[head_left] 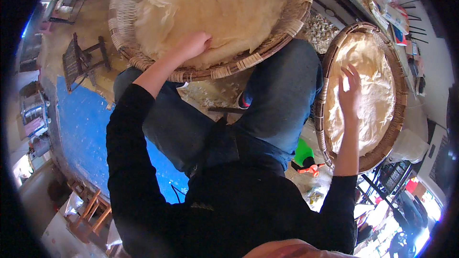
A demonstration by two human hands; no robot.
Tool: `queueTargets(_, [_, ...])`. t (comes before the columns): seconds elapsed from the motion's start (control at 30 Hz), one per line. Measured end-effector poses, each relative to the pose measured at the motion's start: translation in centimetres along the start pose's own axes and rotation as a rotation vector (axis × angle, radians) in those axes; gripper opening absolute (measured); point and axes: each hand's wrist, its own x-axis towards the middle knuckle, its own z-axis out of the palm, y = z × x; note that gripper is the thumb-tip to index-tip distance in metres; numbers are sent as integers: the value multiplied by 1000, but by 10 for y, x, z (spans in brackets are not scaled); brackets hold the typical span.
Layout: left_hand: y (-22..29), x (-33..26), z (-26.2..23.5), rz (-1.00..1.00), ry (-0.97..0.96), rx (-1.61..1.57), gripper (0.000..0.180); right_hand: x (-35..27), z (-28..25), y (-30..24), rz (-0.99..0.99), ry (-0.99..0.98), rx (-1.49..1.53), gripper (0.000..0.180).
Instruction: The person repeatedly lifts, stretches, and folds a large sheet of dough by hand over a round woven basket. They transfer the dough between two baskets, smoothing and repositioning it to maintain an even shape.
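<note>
A large round wicker basket (232, 67) rests by my knees, holding a pale cream, soft-looking mass (224, 9) with a smooth top and folded edges. Over its near part is my left hand (195, 44), fingers curled in against the mass; what they hold, if anything, is hidden. To my right stands a second wicker basket (400, 91), with a lumpier, wrinkled cream mass (368, 62) inside. My right hand (350, 91) reaches over this mass with its fingers apart. Whether the fingertips touch it I cannot tell.
A blue floor patch (86, 119) lies to my left, with a small dark chair (81, 59) beyond it. Near the right basket's lower edge is a green bottle (303, 152) with an orange spray nozzle (313, 169). Pale scraps (319, 31) lie between the baskets.
</note>
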Motion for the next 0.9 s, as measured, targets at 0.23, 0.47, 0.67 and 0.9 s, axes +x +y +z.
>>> queueTargets(0.23, [-18,25,-3,-161,-40,-463,28,74,94,-191,-170,-230,537,22])
queueTargets(0.47, [-45,40,-7,-118,201,-380,30,104,186,-267,-323,-733,-46,30])
queueTargets(0.67, [-57,33,-77,-269,730,-392,18,96,196,-252,-383,-701,61,34])
queueTargets(0.9, [7,-32,-160,6,1070,104,13,109,171,-280,-118,-669,409,48])
